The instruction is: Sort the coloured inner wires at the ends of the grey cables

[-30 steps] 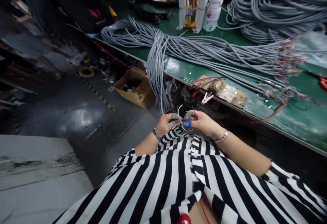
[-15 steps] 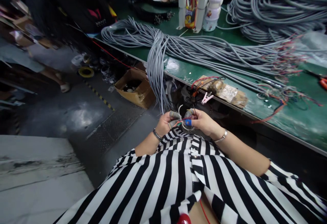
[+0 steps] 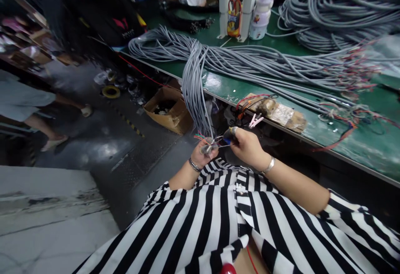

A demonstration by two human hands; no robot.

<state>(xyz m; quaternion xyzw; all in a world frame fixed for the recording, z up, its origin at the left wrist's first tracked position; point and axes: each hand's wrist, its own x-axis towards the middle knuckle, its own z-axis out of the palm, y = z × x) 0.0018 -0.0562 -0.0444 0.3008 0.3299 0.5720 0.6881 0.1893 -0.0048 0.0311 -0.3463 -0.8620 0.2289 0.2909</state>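
In front of the striped shirt, my left hand (image 3: 203, 153) is closed on the end of a grey cable, with thin coloured wires (image 3: 200, 137) fanning out above its fingers. My right hand (image 3: 246, 145) is pinched on other thin wires that stretch between the two hands. Coverings wrap some fingertips of both hands, one of them blue. The bundle of grey cables (image 3: 195, 86) hangs over the bench edge just above my left hand.
The green bench (image 3: 371, 140) holds more grey cables, a wooden block (image 3: 281, 115), a pink clip (image 3: 255, 120) and a bottle (image 3: 260, 18). Below it stands a cardboard box (image 3: 170, 113). At the left, a person's legs (image 3: 40, 126) are on the floor.
My hands have moved apart slightly, and coloured wires now stick out leftward above my left hand. At the left, the other person's legs have come further into view.
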